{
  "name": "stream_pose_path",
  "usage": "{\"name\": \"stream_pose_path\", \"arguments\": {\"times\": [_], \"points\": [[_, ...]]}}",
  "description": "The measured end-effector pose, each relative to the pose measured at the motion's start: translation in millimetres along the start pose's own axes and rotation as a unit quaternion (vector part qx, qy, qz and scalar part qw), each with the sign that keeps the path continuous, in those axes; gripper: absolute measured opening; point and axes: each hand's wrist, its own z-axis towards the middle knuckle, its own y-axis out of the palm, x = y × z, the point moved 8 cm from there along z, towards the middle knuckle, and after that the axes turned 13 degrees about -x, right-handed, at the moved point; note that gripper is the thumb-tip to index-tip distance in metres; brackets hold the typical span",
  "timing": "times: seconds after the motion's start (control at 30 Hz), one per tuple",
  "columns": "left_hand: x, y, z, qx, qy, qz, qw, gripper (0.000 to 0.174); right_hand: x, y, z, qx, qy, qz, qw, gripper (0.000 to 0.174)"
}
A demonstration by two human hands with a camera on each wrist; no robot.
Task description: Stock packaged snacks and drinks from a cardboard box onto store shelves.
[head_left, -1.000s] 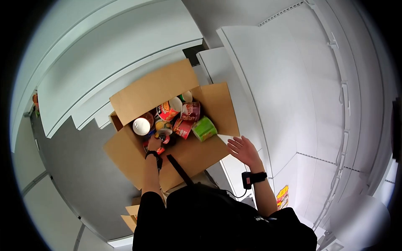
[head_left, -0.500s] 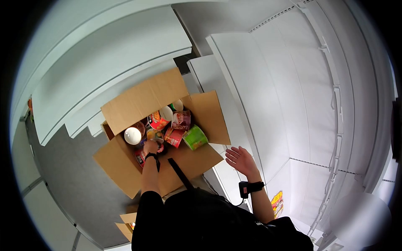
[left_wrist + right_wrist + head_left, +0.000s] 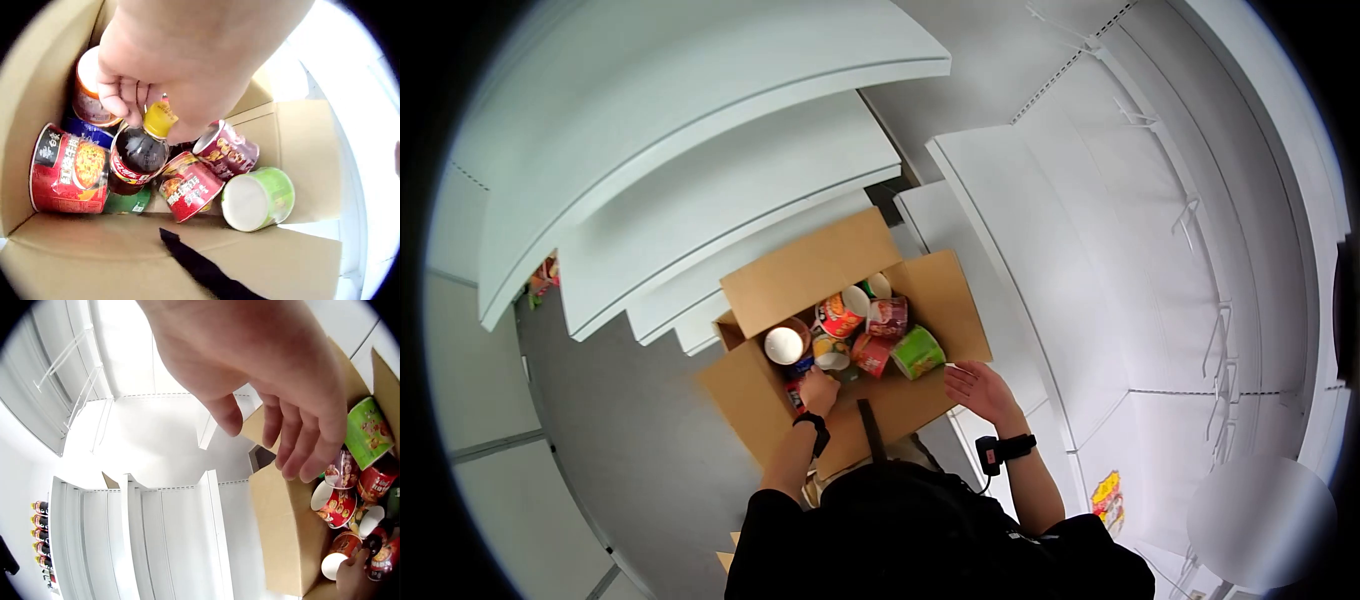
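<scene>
My left hand (image 3: 820, 391) is inside the open cardboard box (image 3: 900, 395). In the left wrist view its thumb and fingers pinch the yellow cap of a small bottle of dark liquid (image 3: 139, 153) with a red label. The bottle leans among instant noodle cups: a red cup (image 3: 69, 172) at its left, another red cup (image 3: 190, 187) at its right, then a purple cup (image 3: 228, 152) and a green cup (image 3: 259, 199). My right hand (image 3: 983, 393) hovers palm-up by the box's right flap, holding nothing, its fingers loosely extended.
White shelves (image 3: 730, 170) stand beyond the box, and more white shelving (image 3: 1050, 270) runs along the right. In the right wrist view a row of dark bottles (image 3: 40, 536) stands at the far left. A black strap (image 3: 200, 269) hangs over the box's near flap.
The head view has shifted, so the box appears farther right and lower. My left hand has closed over the bottle's cap, where it earlier reached into the box. The right hand keeps its pose.
</scene>
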Motion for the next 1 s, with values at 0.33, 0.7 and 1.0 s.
{"name": "stream_pose_path", "arguments": {"times": [0.33, 0.7, 1.0], "points": [[50.7, -184.9, -144.4, 0.108, 0.199, -0.164, 0.960, 0.046, 68.0, 133.8, 31.6, -0.103, 0.012, -0.177, 0.979, 0.027], [66.6, -284.5, -250.0, 0.107, 0.385, -0.347, 0.848, 0.020, 74.2, 271.9, 2.5, -0.178, -0.230, -0.592, 0.752, 0.066], [92.9, -313.6, -287.1, -0.010, 0.436, -0.447, 0.781, 0.023, 89.0, 295.1, -16.4, -0.238, -0.239, -0.483, 0.808, 0.058]]}}
